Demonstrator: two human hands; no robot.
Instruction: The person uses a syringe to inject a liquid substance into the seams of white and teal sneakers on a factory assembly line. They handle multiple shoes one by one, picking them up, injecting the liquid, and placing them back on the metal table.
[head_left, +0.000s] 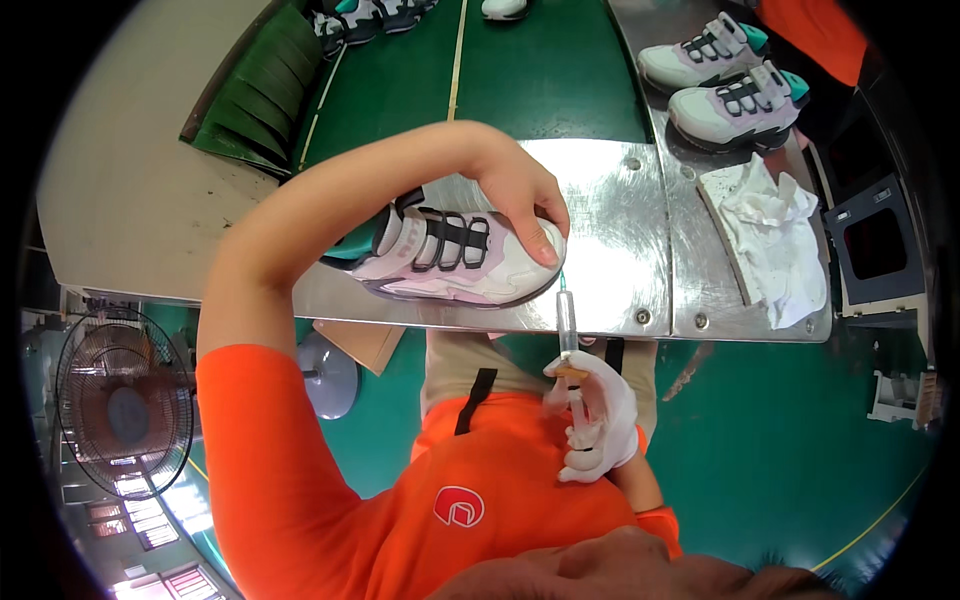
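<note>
A white and pale pink sneaker (505,276) with black straps and a teal lining lies on the steel plate (620,240) in front of me, its toe to the right. My bare left hand (520,190) curls over the toe from the far side, thumb on top of the toe cap; its other fingertips are partly hidden. In a white glove, my right hand (608,410) grips a clear syringe (567,318) pointing away from me. The syringe's thin greenish needle tip (562,282) is at the front edge of the sneaker's toe, close to the sole.
Two similar sneakers (735,108) stand at the far right. Nearer lies a crumpled white cloth (775,240) on a pad. A green conveyor belt (540,80) runs away beyond the plate, carrying more shoes (375,18). A fan (125,410) stands at left.
</note>
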